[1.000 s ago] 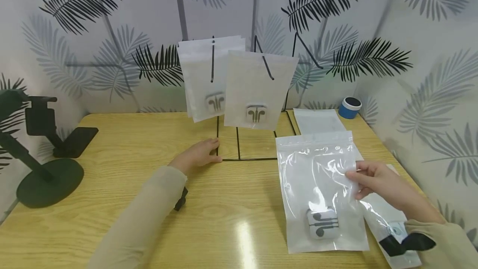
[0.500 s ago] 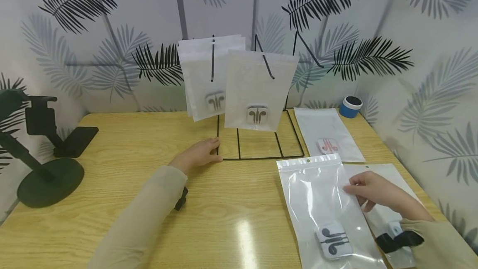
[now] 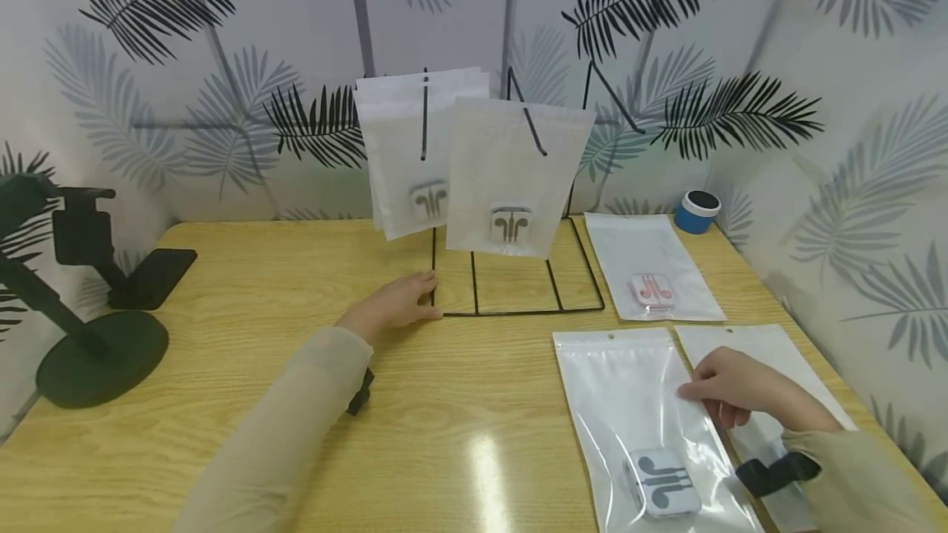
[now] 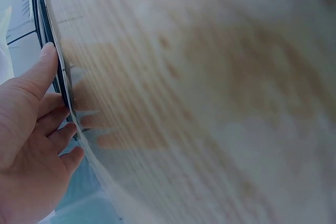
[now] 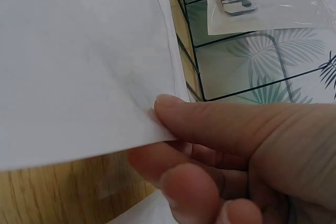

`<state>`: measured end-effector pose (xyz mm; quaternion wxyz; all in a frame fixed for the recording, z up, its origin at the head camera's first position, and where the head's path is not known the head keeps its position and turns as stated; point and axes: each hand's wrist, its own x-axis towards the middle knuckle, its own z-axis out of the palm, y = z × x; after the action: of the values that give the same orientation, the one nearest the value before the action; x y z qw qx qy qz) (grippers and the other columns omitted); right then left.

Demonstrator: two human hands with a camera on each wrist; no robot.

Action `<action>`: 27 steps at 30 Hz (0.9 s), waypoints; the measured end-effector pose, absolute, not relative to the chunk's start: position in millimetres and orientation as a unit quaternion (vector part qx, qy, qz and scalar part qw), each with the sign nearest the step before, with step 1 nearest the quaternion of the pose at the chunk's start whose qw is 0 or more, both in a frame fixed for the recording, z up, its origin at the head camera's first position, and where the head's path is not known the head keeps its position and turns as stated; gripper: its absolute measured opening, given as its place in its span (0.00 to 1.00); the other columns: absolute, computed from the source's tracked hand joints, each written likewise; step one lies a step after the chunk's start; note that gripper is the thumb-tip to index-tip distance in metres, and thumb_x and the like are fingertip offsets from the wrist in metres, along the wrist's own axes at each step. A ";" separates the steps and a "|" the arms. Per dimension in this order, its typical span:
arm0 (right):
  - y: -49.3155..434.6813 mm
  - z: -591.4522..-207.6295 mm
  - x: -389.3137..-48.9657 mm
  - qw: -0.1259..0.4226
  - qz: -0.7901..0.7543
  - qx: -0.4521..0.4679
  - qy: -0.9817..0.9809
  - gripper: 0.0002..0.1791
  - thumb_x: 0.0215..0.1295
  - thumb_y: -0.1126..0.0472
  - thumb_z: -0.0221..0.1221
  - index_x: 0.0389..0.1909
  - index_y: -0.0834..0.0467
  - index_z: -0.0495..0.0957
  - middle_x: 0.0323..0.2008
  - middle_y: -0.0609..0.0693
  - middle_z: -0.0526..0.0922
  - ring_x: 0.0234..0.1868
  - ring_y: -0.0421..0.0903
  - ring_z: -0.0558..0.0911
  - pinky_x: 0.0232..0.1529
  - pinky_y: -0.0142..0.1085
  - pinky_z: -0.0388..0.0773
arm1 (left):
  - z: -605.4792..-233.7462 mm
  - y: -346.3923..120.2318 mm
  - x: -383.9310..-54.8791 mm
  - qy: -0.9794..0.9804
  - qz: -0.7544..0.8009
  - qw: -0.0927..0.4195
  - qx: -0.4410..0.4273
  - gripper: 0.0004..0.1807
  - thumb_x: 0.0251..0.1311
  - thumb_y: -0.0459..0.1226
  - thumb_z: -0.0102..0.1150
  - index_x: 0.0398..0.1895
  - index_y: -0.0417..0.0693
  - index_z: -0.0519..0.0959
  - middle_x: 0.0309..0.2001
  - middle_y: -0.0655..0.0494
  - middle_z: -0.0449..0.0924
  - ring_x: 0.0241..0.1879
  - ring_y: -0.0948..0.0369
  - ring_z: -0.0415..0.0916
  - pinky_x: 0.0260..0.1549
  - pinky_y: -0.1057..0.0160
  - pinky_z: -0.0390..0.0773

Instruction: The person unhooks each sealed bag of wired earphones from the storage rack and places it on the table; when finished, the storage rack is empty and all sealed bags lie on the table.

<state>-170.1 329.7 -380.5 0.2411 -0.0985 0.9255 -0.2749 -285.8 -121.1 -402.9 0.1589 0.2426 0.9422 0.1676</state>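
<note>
My right hand (image 3: 744, 389) pinches the right edge of a clear-fronted zip bag (image 3: 618, 385) between thumb and fingers; the right wrist view shows the thumb on the bag's white side (image 5: 79, 77). Inside lies a boxed pair of earphones (image 3: 664, 484) with dark printing. The bag's lower end runs out of the head view. My left hand (image 3: 392, 303) grips the front left corner of a black wire display rack (image 3: 518, 313), thumb and fingertips at its base wire. White bags (image 3: 403, 130) and another bag with boxed earphones (image 3: 514, 163) hang on the rack's hooks.
A bag with pink earphones (image 3: 644, 249) lies at the right rear, and another white bag (image 3: 770, 352) lies partly under my right hand. A blue jar (image 3: 696, 212) stands behind. On the left are a black phone stand (image 3: 81, 237) and a dark green round base (image 3: 104, 360).
My right hand has lowered the earphone bag toward the table's front, from raised to lying nearly flat. The pink earphone bag behind has come into full view. My left hand stays put.
</note>
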 end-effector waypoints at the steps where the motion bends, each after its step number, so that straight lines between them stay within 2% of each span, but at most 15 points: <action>1: 329.3 -380.9 -170.3 0.242 -0.272 -0.094 0.927 0.21 0.60 0.52 0.60 0.12 0.59 0.73 0.08 0.47 0.73 0.08 0.40 0.73 0.12 0.34 0.74 | -402.9 -121.2 -285.8 0.942 0.167 0.159 0.243 0.37 0.65 0.47 0.50 0.70 0.37 0.50 0.70 0.44 0.45 0.68 0.48 0.42 0.65 0.52 0.46; 15: 326.6 -379.8 -172.0 0.267 -0.242 -0.049 0.931 0.22 0.57 0.50 0.62 0.11 0.59 0.73 0.07 0.44 0.69 0.08 0.37 0.66 0.10 0.26 0.64 | -403.0 -121.1 -286.8 0.942 0.158 0.161 0.248 0.38 0.65 0.48 0.50 0.70 0.37 0.50 0.70 0.43 0.45 0.68 0.48 0.42 0.65 0.52 0.47; 27: 324.7 -364.7 -177.6 0.254 -0.236 -0.069 0.935 0.19 0.61 0.53 0.59 0.14 0.59 0.73 0.09 0.46 0.70 0.09 0.39 0.68 0.11 0.29 0.68 | -401.4 -121.0 -286.1 0.942 0.159 0.166 0.244 0.38 0.65 0.48 0.50 0.70 0.37 0.49 0.70 0.43 0.44 0.68 0.48 0.41 0.65 0.52 0.46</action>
<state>-177.6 324.7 -364.7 0.2541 -0.0692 0.9353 -0.2364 -286.1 -121.0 -401.4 0.1658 0.2437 0.9423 0.1585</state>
